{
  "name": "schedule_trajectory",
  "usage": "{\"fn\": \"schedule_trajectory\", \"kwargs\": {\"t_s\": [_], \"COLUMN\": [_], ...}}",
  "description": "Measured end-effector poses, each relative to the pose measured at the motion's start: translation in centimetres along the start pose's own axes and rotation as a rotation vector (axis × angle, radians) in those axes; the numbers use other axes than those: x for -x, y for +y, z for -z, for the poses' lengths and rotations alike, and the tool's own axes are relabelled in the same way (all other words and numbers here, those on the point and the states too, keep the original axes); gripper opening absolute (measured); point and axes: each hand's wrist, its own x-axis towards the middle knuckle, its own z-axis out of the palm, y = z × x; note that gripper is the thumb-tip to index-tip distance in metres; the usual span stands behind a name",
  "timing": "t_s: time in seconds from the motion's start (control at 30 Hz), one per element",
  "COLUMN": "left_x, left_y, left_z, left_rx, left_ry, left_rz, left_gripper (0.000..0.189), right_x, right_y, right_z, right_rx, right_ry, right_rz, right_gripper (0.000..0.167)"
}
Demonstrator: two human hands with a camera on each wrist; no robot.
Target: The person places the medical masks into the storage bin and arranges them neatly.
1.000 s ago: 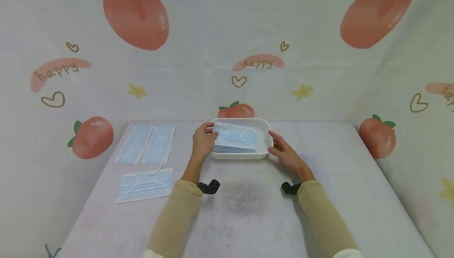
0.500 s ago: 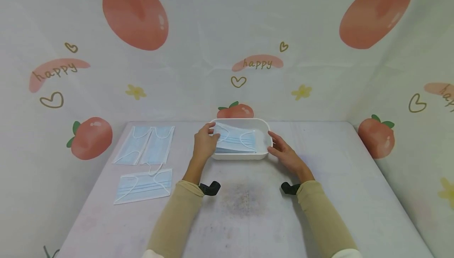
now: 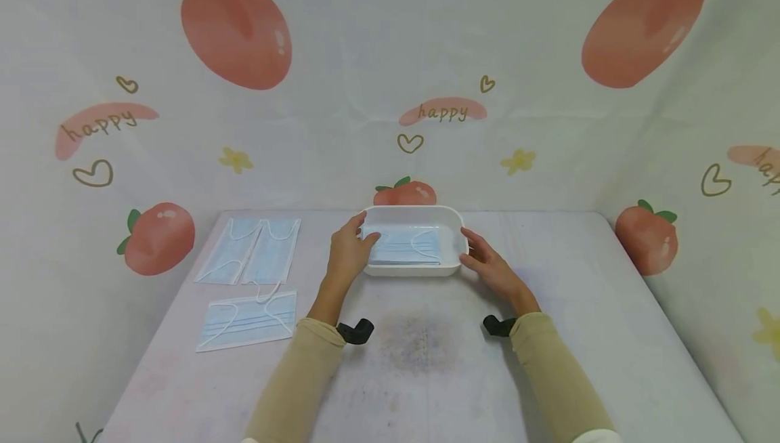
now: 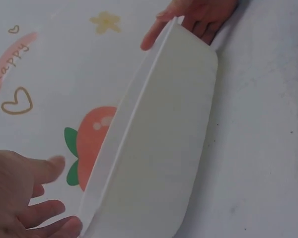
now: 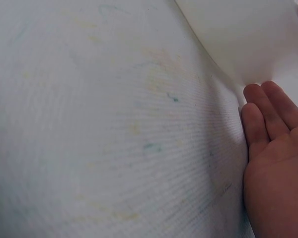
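A white tray stands at the table's back edge, with flat blue face masks lying in its left part. At the tray's left end is my left hand, thumb and fingers spread apart with nothing between them. The left wrist view shows this left hand beside the tray's rim, its fingertips close to the wall; contact is hard to tell. My right hand rests against the tray's right end. In the right wrist view its extended fingers touch the outer wall.
On the table's left lie two upright face masks side by side and a third mask crosswise in front of them. A patterned cloth wall rises right behind the tray. Dark wrist cameras sit on both wrists.
My left hand has let go of the top mask, which dropped flat onto the others in the tray. The left hand shifted slightly left; the right hand stayed at the tray's end.
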Motion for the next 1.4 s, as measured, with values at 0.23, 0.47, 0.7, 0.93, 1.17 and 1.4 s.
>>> {"fn": "schedule_trajectory", "kwargs": {"t_s": [0.23,0.47,0.7,0.93,1.17,1.4], "left_x": [0.3,0.9,1.9,2.7,3.5,4.0], "left_y": [-0.7,-1.6,-2.3,-3.6,-5.2,-6.7], "left_z": [0.2,0.7,1.5,2.1,3.2,4.5], "left_rx": [-0.075,-0.298,-0.460,-0.566,-0.598,-0.609], "left_ry": [-0.016,-0.084,-0.091,-0.076,-0.046,-0.023], "left_rz": [-0.039,-0.084,-0.119,-0.120,-0.101,-0.082], "left_gripper": [0.068,0.085,0.089,0.089,0.088,0.087], "right_x": [-0.1,-0.2,-0.1,-0.1,0.0,-0.1], "right_y": [0.2,0.4,0.1,0.2,0.1,0.3], "right_z": [-0.1,-0.1,-0.1,-0.1,-0.1,-0.1], "right_rx": [-0.012,-0.010,-0.003,0.010,0.042,-0.008], "right_ry": [0.000,0.002,0.001,0.001,0.002,-0.006], "right_rz": [-0.003,0.003,0.017,0.021,-0.008,0.003], "right_gripper": [0.067,0.069,0.069,0.069,0.069,0.069]}}
